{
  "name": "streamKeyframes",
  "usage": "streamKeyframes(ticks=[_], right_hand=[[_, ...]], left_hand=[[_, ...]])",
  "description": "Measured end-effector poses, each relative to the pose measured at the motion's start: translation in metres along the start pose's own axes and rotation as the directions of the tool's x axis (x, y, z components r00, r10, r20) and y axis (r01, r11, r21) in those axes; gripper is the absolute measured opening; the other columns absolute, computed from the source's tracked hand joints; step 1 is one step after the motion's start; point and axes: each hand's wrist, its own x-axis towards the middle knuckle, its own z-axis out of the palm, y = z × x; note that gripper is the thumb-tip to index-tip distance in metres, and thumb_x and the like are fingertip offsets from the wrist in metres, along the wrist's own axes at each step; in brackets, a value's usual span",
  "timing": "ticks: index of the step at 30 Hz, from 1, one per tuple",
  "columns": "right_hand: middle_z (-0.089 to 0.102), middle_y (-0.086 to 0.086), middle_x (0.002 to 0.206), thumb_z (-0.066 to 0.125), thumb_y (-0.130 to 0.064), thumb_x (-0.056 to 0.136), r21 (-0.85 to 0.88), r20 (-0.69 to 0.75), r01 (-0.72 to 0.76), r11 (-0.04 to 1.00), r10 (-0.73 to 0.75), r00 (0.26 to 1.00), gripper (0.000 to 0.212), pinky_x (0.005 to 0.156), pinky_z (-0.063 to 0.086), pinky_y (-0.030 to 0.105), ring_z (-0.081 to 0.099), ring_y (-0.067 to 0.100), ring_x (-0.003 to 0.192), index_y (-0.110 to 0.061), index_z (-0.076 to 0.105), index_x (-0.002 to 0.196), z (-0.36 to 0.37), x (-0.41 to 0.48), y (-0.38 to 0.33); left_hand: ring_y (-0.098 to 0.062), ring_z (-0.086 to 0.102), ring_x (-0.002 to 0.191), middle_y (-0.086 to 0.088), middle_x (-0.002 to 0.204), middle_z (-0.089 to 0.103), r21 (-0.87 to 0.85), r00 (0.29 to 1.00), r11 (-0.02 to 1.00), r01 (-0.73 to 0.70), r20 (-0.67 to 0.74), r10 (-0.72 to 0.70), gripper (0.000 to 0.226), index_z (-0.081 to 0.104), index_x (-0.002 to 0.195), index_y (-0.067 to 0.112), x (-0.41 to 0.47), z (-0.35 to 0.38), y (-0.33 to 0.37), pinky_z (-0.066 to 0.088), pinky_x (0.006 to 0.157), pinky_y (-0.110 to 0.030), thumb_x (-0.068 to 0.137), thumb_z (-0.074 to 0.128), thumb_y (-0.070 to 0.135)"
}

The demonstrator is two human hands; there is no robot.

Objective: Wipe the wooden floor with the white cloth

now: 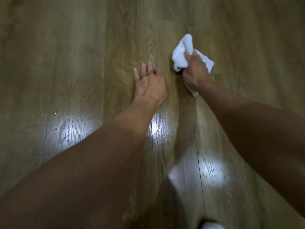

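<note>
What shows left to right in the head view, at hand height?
Bare floor → left hand, flat on the boards → right hand gripping the cloth → bare floor again.

The right hand is gripping the bunched white cloth against the wooden floor, while the left hand is resting flat just beside it, fingers spread.
</note>
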Motion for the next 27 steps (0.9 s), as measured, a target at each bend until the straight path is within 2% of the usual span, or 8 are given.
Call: streamKeyframes(ticks=[3, 6, 10, 12, 15, 20, 24, 27], right_hand=[[0.029, 0.013, 0.153, 0.043, -0.007, 0.094, -0.251, 0.263, 0.247, 0.936, -0.18, 0.948, 0.052, 0.117, 0.022, 0.047, 0.024, 0.031, 0.143, -0.01, 0.033, 0.146, 0.007, -0.013, 0.003], [0.025, 0.011, 0.156, 0.044, -0.003, 0.091, -0.178, 0.323, 0.423, 0.889, -0.353, 0.878, 0.059, 0.117, 0.022, 0.048, 0.023, 0.03, 0.143, -0.015, 0.031, 0.147, -0.017, -0.041, 0.04], [0.033, 0.007, 0.152, 0.031, -0.031, 0.1, -0.148, 0.185, 0.169, 0.974, -0.141, 0.973, 0.048, 0.112, 0.028, 0.036, 0.035, 0.02, 0.135, -0.023, 0.032, 0.147, -0.026, -0.018, 0.049], [0.034, 0.009, 0.151, 0.022, -0.04, 0.099, -0.149, 0.178, 0.082, 0.985, -0.055, 0.982, 0.053, 0.113, 0.026, 0.04, 0.034, 0.021, 0.134, -0.019, 0.03, 0.146, -0.015, 0.009, 0.033], [0.02, 0.01, 0.157, 0.028, -0.025, 0.1, -0.23, 0.223, 0.165, 0.959, -0.113, 0.968, 0.052, 0.118, 0.014, 0.049, 0.019, 0.027, 0.143, -0.016, 0.018, 0.151, -0.001, 0.011, 0.017], [0.03, 0.011, 0.153, 0.04, -0.014, 0.09, -0.109, 0.324, 0.485, 0.868, -0.43, 0.843, 0.056, 0.118, 0.012, 0.035, 0.026, 0.021, 0.14, -0.015, 0.033, 0.146, -0.043, -0.052, 0.061], [0.038, 0.007, 0.149, 0.031, -0.027, 0.095, -0.092, 0.194, 0.269, 0.959, -0.247, 0.949, 0.05, 0.116, 0.023, 0.043, 0.033, 0.025, 0.138, -0.016, 0.039, 0.144, -0.039, -0.013, 0.064], [0.026, 0.011, 0.155, 0.044, -0.016, 0.094, -0.209, 0.159, 0.217, 0.954, -0.185, 0.97, 0.054, 0.117, 0.018, 0.049, 0.021, 0.03, 0.143, -0.014, 0.032, 0.147, -0.011, 0.013, 0.044]], left_hand=[[-0.038, 0.004, 0.146, -0.019, 0.159, 0.008, -0.004, 1.0, 1.0, 0.008, 0.02, -0.008, 0.059, 0.018, 0.148, 0.004, 0.001, -0.003, 0.005, 0.002, 0.117, -0.057, 0.092, 0.032, 0.014], [-0.04, 0.005, 0.146, -0.021, 0.158, 0.009, -0.011, 1.0, 1.0, 0.012, 0.026, -0.012, 0.057, 0.019, 0.147, 0.003, 0.003, -0.006, 0.004, 0.003, 0.116, -0.059, 0.091, 0.03, 0.011], [-0.046, 0.001, 0.144, -0.027, 0.156, 0.005, 0.027, 0.999, 1.0, 0.016, 0.039, -0.017, 0.056, 0.021, 0.144, 0.001, 0.004, -0.003, 0.009, 0.002, 0.113, -0.065, 0.089, 0.031, 0.006], [-0.049, 0.002, 0.143, -0.029, 0.155, 0.007, 0.031, 0.998, 0.999, 0.032, 0.052, -0.034, 0.053, 0.026, 0.142, 0.001, 0.006, -0.004, 0.014, 0.002, 0.111, -0.069, 0.09, 0.031, 0.006], [-0.048, 0.006, 0.143, -0.027, 0.155, 0.012, 0.009, 0.995, 0.996, 0.083, 0.062, -0.084, 0.046, 0.034, 0.139, 0.005, 0.013, -0.007, 0.019, 0.003, 0.11, -0.07, 0.093, 0.033, 0.011], [-0.04, 0.014, 0.145, -0.02, 0.156, 0.02, -0.042, 0.992, 0.991, 0.126, 0.036, -0.125, 0.047, 0.035, 0.14, 0.006, 0.022, -0.006, 0.018, 0.008, 0.114, -0.064, 0.097, 0.044, 0.02], [-0.04, 0.043, 0.129, -0.023, 0.134, 0.049, -0.099, 0.974, 0.969, 0.225, 0.003, -0.226, 0.039, 0.05, 0.125, 0.006, 0.03, -0.015, 0.014, 0.03, 0.109, -0.059, 0.091, 0.054, 0.026], [-0.043, 0.047, 0.122, -0.025, 0.13, 0.05, -0.113, 0.965, 0.958, 0.263, 0.036, -0.261, 0.046, 0.049, 0.126, 0.005, 0.037, -0.023, 0.026, 0.037, 0.104, -0.057, 0.088, 0.055, 0.03]])
